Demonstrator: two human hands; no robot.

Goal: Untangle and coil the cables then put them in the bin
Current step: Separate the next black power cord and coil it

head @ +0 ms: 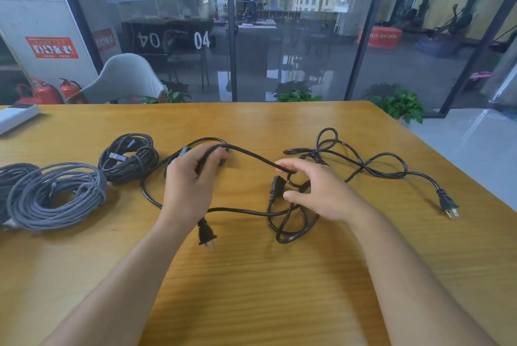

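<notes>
While both hands work: the black power cables [253,155] lie tangled across the middle of the wooden surface [251,275].
Left hand: the left hand [190,178] is closed around a strand of black cable, lifting it off the surface.
Right hand: the right hand [316,189] has its fingers partly curled; the same raised strand ends at its fingertips, pinched there, above a knot of loops.
Raised strand: it runs in a slack arc from one hand to the other.
Near plug: a two-prong plug [206,234] lies on the surface just below the left wrist.
Far plug: a second plug [447,204] lies well to the right, near the surface's edge.
Connector: a black connector end [277,185] stands among the loops beside the right hand.
Coiled cables: a dark braided coil [129,158] with a USB plug showing sits left of the tangle; a grey braided coil [56,196] lies further left, touching another coil cut off by the frame.
White object: a flat white object [16,117] lies at the far left corner.
Bin: no container shows in this view, and every cable rests on the surface or in a hand.
</notes>
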